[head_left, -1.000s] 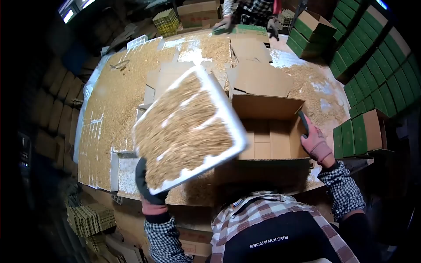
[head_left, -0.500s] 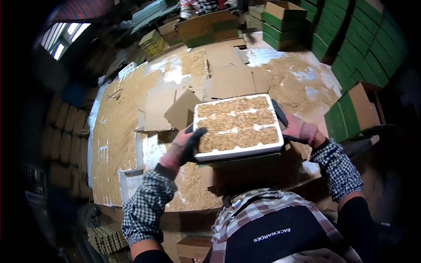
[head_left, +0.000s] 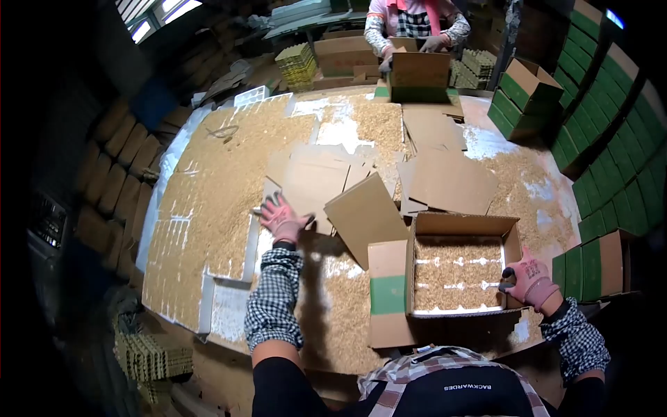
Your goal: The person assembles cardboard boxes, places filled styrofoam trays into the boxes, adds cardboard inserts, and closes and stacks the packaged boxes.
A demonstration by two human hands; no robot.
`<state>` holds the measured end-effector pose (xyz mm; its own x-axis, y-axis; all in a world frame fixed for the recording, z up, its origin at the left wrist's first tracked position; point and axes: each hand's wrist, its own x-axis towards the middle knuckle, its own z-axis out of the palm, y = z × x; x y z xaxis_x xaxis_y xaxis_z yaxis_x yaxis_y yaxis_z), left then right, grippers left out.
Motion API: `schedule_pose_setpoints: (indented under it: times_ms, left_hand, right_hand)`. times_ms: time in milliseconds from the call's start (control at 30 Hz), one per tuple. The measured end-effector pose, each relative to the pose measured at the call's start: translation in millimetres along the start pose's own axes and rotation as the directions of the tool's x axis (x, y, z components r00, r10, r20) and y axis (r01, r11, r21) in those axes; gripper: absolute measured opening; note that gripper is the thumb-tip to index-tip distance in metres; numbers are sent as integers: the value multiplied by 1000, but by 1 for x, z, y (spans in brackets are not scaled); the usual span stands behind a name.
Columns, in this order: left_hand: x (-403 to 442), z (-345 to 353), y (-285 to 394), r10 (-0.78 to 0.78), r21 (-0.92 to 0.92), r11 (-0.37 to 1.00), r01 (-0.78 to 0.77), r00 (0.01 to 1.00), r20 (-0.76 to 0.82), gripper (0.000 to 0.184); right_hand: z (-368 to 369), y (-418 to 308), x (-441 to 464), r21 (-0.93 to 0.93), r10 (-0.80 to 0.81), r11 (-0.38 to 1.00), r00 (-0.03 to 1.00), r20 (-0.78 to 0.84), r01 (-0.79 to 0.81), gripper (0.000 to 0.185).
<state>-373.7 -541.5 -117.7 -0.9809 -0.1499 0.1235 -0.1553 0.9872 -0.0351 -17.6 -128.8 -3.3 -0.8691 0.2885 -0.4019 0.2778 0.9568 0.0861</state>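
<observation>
My left hand (head_left: pixel 283 219), in a pink glove with dark fingertips, is stretched out with fingers spread. It hovers over or touches the edge of the sawdust-filled white foam trays (head_left: pixel 251 243); contact is unclear. At the right, my right hand (head_left: pixel 533 281) curls its fingers over the right wall of an open cardboard box (head_left: pixel 389 299). Inside that box lies a white foam tray (head_left: pixel 458 311), its cells filled with sawdust-like material and white dividers showing through. Loose cardboard sheets (head_left: pixel 365 215) lie between my hands, one leaning near the box.
Across the table a person (head_left: pixel 417 28) handles another cardboard box (head_left: pixel 419 73). Green-and-brown boxes (head_left: pixel 604 125) are stacked at the right. Egg trays stand at the back (head_left: pixel 297 66) and lower left (head_left: pixel 156 358). Sawdust (head_left: pixel 347 320) covers much of the table.
Both hands held the sawdust-filled foam tray; now it sits inside the cardboard box. My left hand has let go and moved left; my right is at the box wall. The view has shifted.
</observation>
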Motion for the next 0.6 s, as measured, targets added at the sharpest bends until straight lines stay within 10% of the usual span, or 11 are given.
schedule_pose_setpoints:
  times_ms: [33,167,300,333,400,600]
  left_hand:
    - [22,23,-12,12,-10,1000,-10,977,214,117]
    - [47,38,-41,127,-436,897,-72,987,98,43]
    - [50,79,-40,47,-393,917,-75,996,-79,76]
    - [49,74,-41,251,-670,739,-66,950,184,81]
    - [39,67,-29,101,-747,662,57,981,164,53]
    - [23,-30,-29,55,-627,673,-393,872,-486,20]
  right_hand:
    - [5,-1,8,-45,72,997,997,34,-70,36]
    - [35,14,7,447,60,889,943,-326,98,33]
    - [19,1,4,562,82,820,950,-301,108,27]
    - [20,-1,1,546,54,825,941,-333,145,27]
    - [19,7,2,558,33,806,927,-373,195,29]
    - [41,36,-4,667,-1,669,898,-440,328,35]
